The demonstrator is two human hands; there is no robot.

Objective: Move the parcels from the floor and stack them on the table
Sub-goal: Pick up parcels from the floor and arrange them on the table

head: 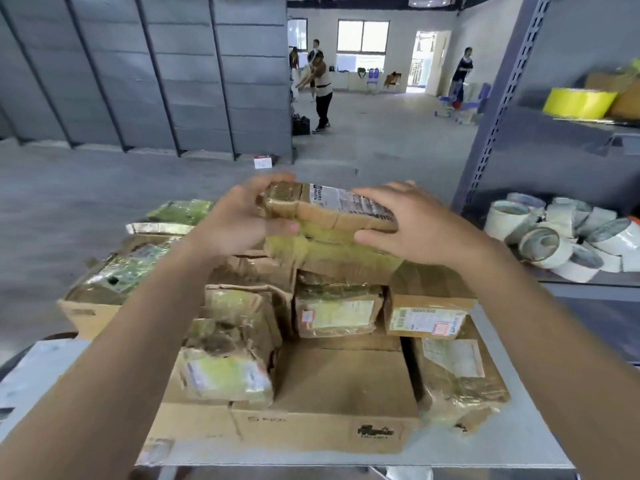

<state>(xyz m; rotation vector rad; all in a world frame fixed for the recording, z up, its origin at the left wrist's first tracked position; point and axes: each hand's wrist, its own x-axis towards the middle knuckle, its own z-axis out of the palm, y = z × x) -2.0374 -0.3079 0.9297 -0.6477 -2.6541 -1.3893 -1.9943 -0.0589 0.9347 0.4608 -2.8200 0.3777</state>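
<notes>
At the far left of the table, a large open-topped carton carries crumpled parcels wrapped in shiny green-tinted tape. Next comes the left hand, reaching forward over the pile of parcels. Its fingers curl over the far left end of a flat parcel and its thumb presses the near edge, so it has a firm grasp on that end. The flat parcel is brown cardboard with a white shipping label on top. It lies nearly level between the two hands at the very top of the pile, right above a yellow-taped parcel. Whether it rests on that one or is held just clear of it cannot be told. Below it, smaller labelled boxes sit in rows on a broad flat carton at the near edge of the table. The right hand takes the parcel's right end, with its fingers spread flat across the label and its thumb tucked against the near lower edge, pinching the end between them. Further right stands a grey metal shelf holding a heap of white tape rolls and, one level up, a yellow tape roll.
</notes>
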